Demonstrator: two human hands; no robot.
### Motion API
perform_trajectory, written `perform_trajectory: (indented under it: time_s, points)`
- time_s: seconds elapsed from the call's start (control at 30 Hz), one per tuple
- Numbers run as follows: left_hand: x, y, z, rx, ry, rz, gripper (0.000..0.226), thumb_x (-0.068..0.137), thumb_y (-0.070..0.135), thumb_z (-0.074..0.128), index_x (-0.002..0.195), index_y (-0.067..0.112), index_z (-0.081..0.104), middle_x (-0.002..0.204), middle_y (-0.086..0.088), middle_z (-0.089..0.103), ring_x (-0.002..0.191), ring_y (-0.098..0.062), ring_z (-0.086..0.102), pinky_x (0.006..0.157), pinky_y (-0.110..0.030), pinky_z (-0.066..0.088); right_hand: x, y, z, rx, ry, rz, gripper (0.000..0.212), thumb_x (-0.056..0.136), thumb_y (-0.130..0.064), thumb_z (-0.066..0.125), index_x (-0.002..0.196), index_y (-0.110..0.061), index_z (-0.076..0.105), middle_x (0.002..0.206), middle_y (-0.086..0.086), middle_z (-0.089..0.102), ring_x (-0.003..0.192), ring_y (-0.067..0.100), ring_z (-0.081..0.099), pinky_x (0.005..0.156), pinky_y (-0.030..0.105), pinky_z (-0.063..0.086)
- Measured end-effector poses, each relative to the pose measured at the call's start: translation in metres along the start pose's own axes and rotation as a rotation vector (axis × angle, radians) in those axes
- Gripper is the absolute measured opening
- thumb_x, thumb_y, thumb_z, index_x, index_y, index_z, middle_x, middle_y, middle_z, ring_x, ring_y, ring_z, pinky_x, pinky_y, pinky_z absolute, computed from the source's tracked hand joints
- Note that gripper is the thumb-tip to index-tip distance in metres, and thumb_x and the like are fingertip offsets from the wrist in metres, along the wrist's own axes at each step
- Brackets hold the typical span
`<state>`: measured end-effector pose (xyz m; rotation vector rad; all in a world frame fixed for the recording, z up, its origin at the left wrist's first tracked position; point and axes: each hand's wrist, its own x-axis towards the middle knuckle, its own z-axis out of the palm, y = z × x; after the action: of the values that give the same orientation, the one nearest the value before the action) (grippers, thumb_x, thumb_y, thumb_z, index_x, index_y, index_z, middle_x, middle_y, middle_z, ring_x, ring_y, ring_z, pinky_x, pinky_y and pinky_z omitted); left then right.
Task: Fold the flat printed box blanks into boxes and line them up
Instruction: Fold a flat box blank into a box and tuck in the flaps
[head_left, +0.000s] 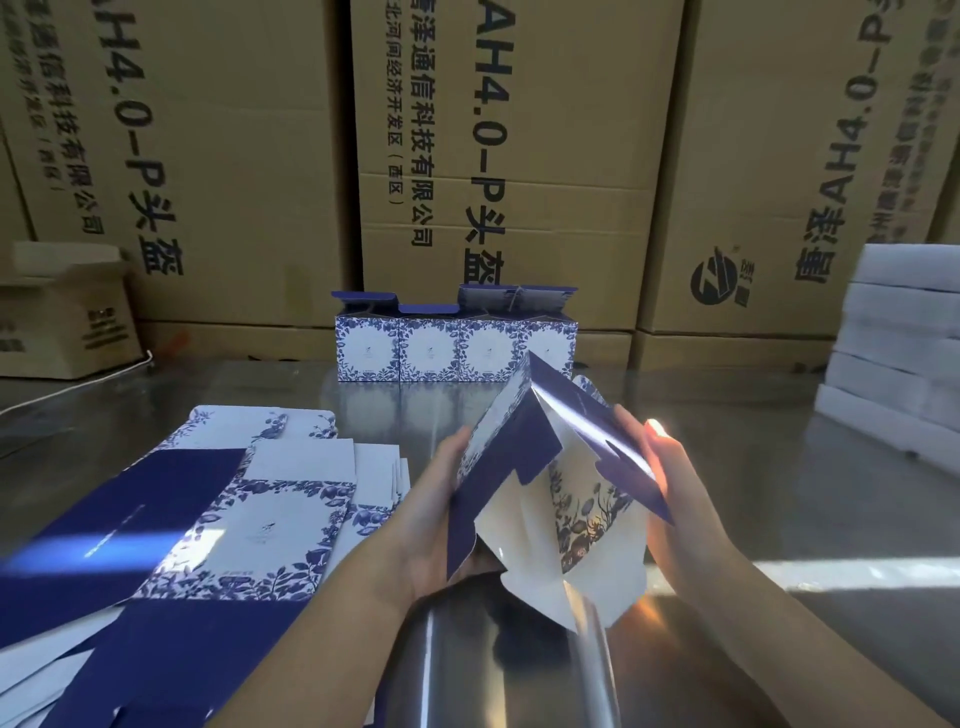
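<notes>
Four finished boxes form the row of folded boxes (457, 348) at the back of the steel worktop (779, 493), just before the tall brown cartons (519, 156). To the left of that row and nearer the person lies the stack of flat blanks (208, 519), fanned loosely, navy panels beside white panels edged with blue flowers and leaves. In front of the row's right end, raised off the worktop, is the half-folded blank (545, 493). The left hand (431, 514) grips its left wall, with the fingers curled out of sight behind the card. The right hand (670, 483) pinches the right-hand navy panel, thumb on top, and the other fingers are hidden. The blank is partly opened, with a glossy navy face, a white inside, a floral panel and loose flaps hanging below. It looks like thin printed card, so I judge it light and springy, stiff along the panels and weak at the scores, and its glossy coat may be slippery. It is best held by opposite walls near the creases, since pressure in mid-panel could dent or crease it. Well to the right of the row stands a pile of white boxes (893, 353).
</notes>
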<state>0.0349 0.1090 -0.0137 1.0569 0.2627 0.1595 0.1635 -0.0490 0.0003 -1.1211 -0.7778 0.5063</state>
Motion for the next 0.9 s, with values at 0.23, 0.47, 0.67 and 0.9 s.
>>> perform_trajectory:
  time_s: [0.23, 0.47, 0.67, 0.9]
  points:
    - [0.002, -0.002, -0.003, -0.217, -0.029, 0.047, 0.066, 0.081, 0.068, 0.044, 0.095, 0.012, 0.076, 0.089, -0.010, 0.072, 0.078, -0.025, 0.070, 0.067, -0.034, 0.055, 0.003, -0.001, -0.006, -0.026, 0.032, -0.013, 0.049, 0.077, -0.049, 0.051, 0.124, -0.032, 0.054, 0.115, -0.015, 0.068, 0.109, 0.007, 0.062, 0.092, 0.036, 0.043]
    - [0.001, 0.002, -0.001, -0.278, -0.027, 0.175, 0.061, 0.073, 0.065, 0.051, 0.100, 0.015, 0.074, 0.099, -0.013, 0.066, 0.085, -0.029, 0.066, 0.070, -0.037, 0.055, 0.010, 0.002, -0.011, -0.089, 0.093, -0.035, 0.039, 0.084, -0.044, 0.055, 0.120, -0.028, 0.057, 0.108, -0.009, 0.070, 0.104, 0.012, 0.062, 0.075, 0.031, 0.049]
    - [-0.001, 0.004, 0.007, -0.171, 0.062, 0.330, 0.049, 0.058, 0.039, 0.065, 0.101, 0.017, 0.069, 0.090, -0.008, 0.071, 0.078, -0.023, 0.063, 0.077, -0.036, 0.049, 0.010, 0.001, -0.016, -0.038, 0.120, -0.002, 0.034, 0.096, -0.047, 0.037, 0.101, -0.031, 0.066, 0.114, 0.003, 0.069, 0.103, 0.015, 0.064, 0.102, 0.053, 0.043]
    - [0.000, 0.001, 0.006, 0.045, 0.094, 0.456, 0.078, 0.049, 0.003, 0.050, 0.123, 0.025, 0.054, 0.131, -0.013, 0.058, 0.121, -0.027, 0.054, 0.089, -0.037, 0.047, 0.009, 0.005, -0.010, -0.187, 0.030, 0.131, 0.045, 0.096, -0.040, 0.039, 0.114, -0.006, 0.063, 0.111, 0.015, 0.068, 0.110, 0.033, 0.061, 0.097, 0.047, 0.046]
